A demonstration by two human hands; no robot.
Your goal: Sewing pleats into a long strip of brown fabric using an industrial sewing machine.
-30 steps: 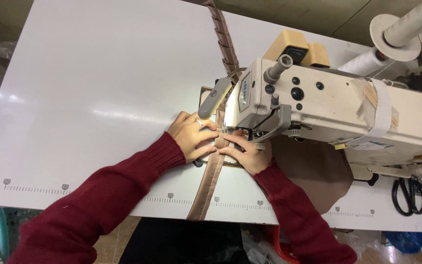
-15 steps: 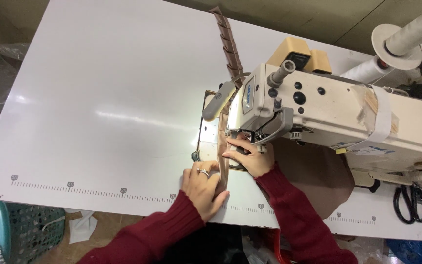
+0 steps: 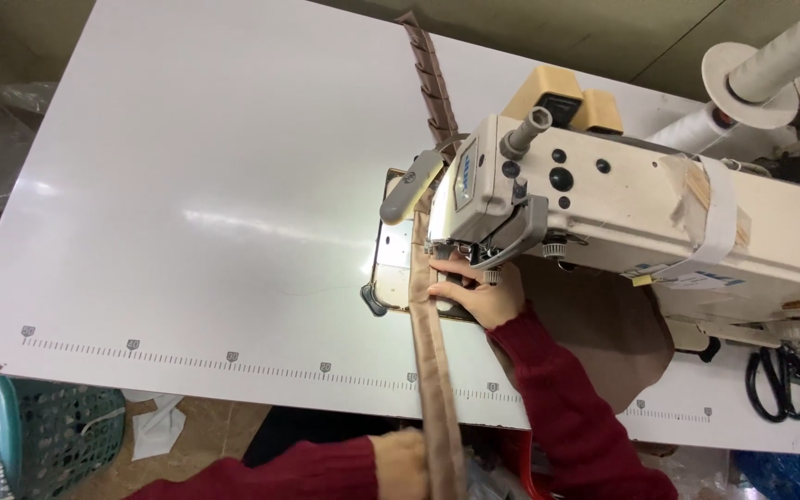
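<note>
1. The left hand has drawn back from the needle area to the near edge of the surface; a second ago it lay flat beside the right hand at the sewing machine
2. It now sits at the bottom of the view against the brown strip; its fingers are hidden behind the strip, so I cannot tell whether they are closed on it or only resting against it
3. The right hand has stayed put: it lies flat, fingers together and stretched out, pressing the strip just in front of the machine's foot, and grips nothing
4. The strip runs in one long line from the left hand, up over the surface's near edge, under the right fingertips, beneath the machine head, and out behind it towards the far edge, where its folded, stepped length shows
5. With the hands now well apart rather than side by side, the stretch of strip between them lies straight; I judge this as a re-grip further down so that a fresh length can be guided to the needle
6. A brown piece of fabric lies under the machine arm to the right, black scissors rest at the right end, white thread cones stand behind the machine, and a teal basket stands on the floor at the left
</note>
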